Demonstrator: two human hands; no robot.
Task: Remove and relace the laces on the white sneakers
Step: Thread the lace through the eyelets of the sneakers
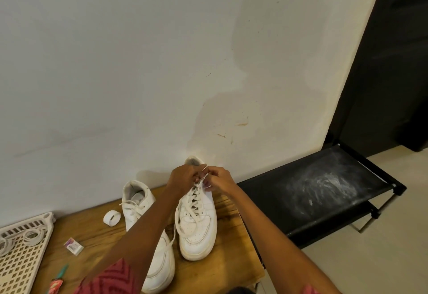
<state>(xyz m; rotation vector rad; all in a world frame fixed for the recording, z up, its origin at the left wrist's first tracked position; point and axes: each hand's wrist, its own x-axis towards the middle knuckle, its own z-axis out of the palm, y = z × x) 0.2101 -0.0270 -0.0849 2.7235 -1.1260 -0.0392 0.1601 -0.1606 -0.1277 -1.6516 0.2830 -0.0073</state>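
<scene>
**Fingers pinching lace ends at the sneaker's collar**

Fingers of left hand [185,175] and right hand [216,179] are pinching the lace [196,201] atop the right sneaker [196,222], lying toe toward the camera, heel to the wall, on the tabletop [222,268]. Just beside it is lying the left sneaker [143,212]. Nearby are sitting a white basket [20,254], tape roll [111,217] and small box [73,246].

both hands [185,176] apparently pinching lace [201,179], right sneaker [196,224]
</scene>
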